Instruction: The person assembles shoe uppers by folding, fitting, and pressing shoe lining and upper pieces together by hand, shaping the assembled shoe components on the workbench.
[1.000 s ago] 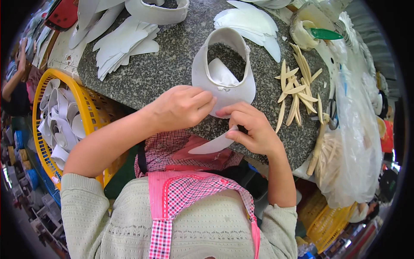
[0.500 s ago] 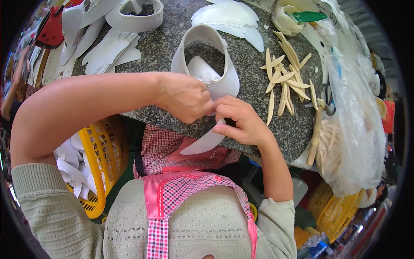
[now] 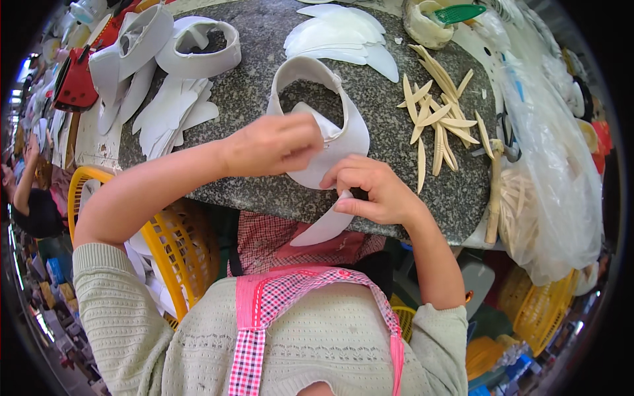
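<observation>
A white visor-shaped piece [image 3: 356, 132], a stitched ring with a broad smooth front, rests near the front edge of the stone-topped table. Inside its ring shows a folded white flap [image 3: 321, 123]. My left hand [image 3: 281, 144] is over the left side of its front, fingers curled and blurred; whatever they may hold is hidden. At the lower edge of the visor-shaped piece, my right hand [image 3: 373, 188] pinches a thin white crescent-shaped piece [image 3: 325, 226] between thumb and fingers. The crescent's pointed end hangs past the table edge, above my apron.
More visor-shaped pieces [image 3: 205, 61] and flat white cutouts [image 3: 173, 113] lie at left; another cutout stack [image 3: 337, 36] is behind. Cream curved strips [image 3: 436, 119], a pot [image 3: 422, 26] with a green-handled tool, a wooden handle [image 3: 494, 198] and a plastic bag [image 3: 555, 191] are at right. A yellow basket [image 3: 173, 244] stands left.
My left hand has lifted away from my right hand, up and slightly left over the visor-shaped piece. My right hand keeps its pinch on the crescent-shaped piece. The whole view has shifted a little.
</observation>
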The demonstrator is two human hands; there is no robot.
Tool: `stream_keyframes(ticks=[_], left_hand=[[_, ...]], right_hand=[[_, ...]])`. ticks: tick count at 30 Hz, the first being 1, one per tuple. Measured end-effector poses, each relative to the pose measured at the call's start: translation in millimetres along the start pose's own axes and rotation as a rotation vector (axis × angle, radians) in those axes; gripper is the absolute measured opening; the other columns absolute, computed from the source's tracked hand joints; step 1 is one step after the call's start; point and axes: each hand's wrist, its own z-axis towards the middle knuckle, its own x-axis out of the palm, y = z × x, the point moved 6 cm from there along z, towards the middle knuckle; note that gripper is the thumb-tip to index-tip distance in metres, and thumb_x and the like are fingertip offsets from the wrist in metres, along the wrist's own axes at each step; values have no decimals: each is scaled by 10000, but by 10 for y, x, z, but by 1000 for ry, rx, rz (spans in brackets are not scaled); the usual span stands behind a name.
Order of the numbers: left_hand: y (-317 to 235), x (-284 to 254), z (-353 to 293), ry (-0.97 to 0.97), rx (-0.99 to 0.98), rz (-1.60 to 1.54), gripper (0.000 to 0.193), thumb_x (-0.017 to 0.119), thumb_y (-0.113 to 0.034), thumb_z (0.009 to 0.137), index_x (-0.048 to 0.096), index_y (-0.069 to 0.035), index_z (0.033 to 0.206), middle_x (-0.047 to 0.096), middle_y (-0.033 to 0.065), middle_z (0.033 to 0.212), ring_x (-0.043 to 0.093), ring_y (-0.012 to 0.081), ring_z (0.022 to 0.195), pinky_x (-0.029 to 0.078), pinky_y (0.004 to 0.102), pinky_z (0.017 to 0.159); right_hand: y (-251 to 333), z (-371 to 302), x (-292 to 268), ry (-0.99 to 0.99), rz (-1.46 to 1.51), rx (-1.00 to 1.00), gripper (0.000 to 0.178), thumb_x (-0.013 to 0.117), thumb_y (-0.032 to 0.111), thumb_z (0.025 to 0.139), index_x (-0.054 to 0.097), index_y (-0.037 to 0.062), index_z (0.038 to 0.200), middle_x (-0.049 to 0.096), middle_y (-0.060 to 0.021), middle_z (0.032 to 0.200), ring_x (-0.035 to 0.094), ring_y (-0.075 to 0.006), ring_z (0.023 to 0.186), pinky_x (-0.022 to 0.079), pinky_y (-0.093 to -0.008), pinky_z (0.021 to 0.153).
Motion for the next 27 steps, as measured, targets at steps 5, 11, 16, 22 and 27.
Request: stream_keyframes(ticks=[5,11,16,22,27], left_hand=[[-146,-196,-63,-150,-273,-132,114,550,15,727,503,-21,824,481,92,761,533,252,651,442,295,577],[-365,-1,-479,35,-359,-199,64,480,-42,752,445,-11,708,420,123,712,488,287,680,415,350,620],[-234,-46,-799,-261,-698,-667,649,383,-611,863,568,-8,1016,586,80,1025,542,169,957,408,305,804],[-152,127,-803,-228,-597,-415,547,401,-490,895,502,-36,1184,545,85,1158,494,170,1073,392,298,852],[-117,-19,-816,-526,-535,-530,290,551,-210,866,559,-13,1078,528,72,999,493,134,875,391,254,785]], right_hand=[[-62,-24,-11,10,137,61,209,678,169,705,515,38,695,613,-64,895,548,-241,848,426,-340,746],[-114,-39,-22,-123,490,49,148,708,135,692,594,41,694,593,-57,856,500,-151,816,375,-283,784],[-98,-66,148,-348,709,90,150,705,102,740,587,19,701,563,-63,805,506,-125,728,384,-252,677],[-26,-54,175,-134,441,-68,154,673,95,748,548,14,711,552,-71,773,498,-107,670,370,-197,580],[-98,-269,-110,-609,664,8,158,652,97,783,535,14,716,553,-69,773,460,-84,623,355,-197,552]])
